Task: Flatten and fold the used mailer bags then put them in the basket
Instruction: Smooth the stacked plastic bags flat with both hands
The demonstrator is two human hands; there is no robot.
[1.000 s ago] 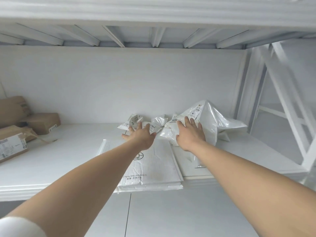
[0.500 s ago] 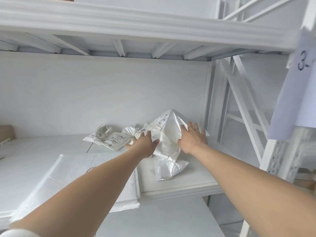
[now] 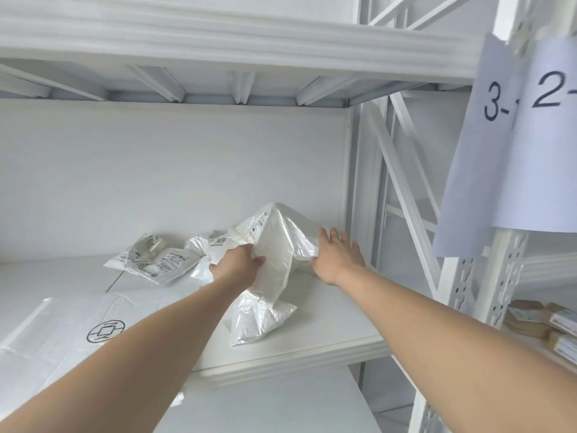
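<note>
I'm looking into a white metal shelving rack. The shelf board [image 3: 327,335] runs across my lower view, and behind it stands a plain white back wall [image 3: 171,176]. Overhead, the underside of the upper shelf [image 3: 218,45] shows crosswise ribs. To the right, a perforated upright post [image 3: 505,276] and diagonal braces [image 3: 402,170] frame the bay. Two paper signs [image 3: 512,135] hang on that post, marked "3-" and "2-". Beyond it, a neighbouring shelf holds brown cardboard parcels [image 3: 543,323]. The light is soft and even.
</note>
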